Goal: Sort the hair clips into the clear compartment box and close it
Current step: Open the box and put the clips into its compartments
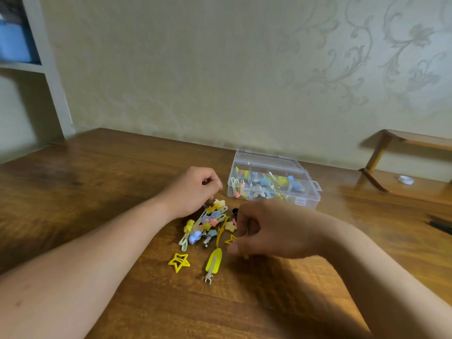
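Note:
A pile of small hair clips (208,226) in yellow, blue and pink lies on the wooden table (97,182). Apart from the pile, nearer to me, lie a yellow star clip (179,261) and a long yellow clip (213,263). The clear compartment box (274,183) stands open behind the pile and holds several clips. My left hand (193,189) hovers at the pile's far edge with its fingers curled; what they hold is hidden. My right hand (269,228), blurred, curls at the pile's right side, and a small yellowish tip shows under its thumb.
A low wooden shelf (403,184) with a small white object (406,179) stands at the right against the patterned wall. A dark item (440,225) lies at the table's right edge. A white shelving unit (46,77) rises at the left.

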`<state>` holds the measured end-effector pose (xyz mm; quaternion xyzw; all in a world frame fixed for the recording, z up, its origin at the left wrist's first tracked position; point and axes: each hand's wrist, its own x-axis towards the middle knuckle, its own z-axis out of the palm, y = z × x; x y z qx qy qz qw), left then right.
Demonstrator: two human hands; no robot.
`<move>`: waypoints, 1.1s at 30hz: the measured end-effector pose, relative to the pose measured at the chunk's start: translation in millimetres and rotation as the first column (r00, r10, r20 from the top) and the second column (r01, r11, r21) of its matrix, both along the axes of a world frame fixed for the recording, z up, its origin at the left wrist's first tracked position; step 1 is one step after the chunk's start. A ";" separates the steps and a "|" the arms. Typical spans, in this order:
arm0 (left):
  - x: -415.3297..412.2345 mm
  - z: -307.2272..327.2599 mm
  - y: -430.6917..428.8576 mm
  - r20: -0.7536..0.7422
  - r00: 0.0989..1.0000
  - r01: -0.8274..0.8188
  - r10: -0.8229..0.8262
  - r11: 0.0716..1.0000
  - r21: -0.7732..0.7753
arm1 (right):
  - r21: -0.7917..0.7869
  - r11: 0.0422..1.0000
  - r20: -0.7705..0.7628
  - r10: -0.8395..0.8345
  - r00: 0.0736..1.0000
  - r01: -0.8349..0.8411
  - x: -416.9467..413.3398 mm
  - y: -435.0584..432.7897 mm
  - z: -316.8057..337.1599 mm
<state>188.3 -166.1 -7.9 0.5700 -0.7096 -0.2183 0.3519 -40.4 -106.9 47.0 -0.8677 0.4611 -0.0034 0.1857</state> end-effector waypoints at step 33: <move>0.2 1.7 -0.1 0.022 1.000 0.004 -0.004 1.000 -0.001 | -0.286 0.909 0.470 -0.142 0.871 0.303 -30.3 -36.4 -5.6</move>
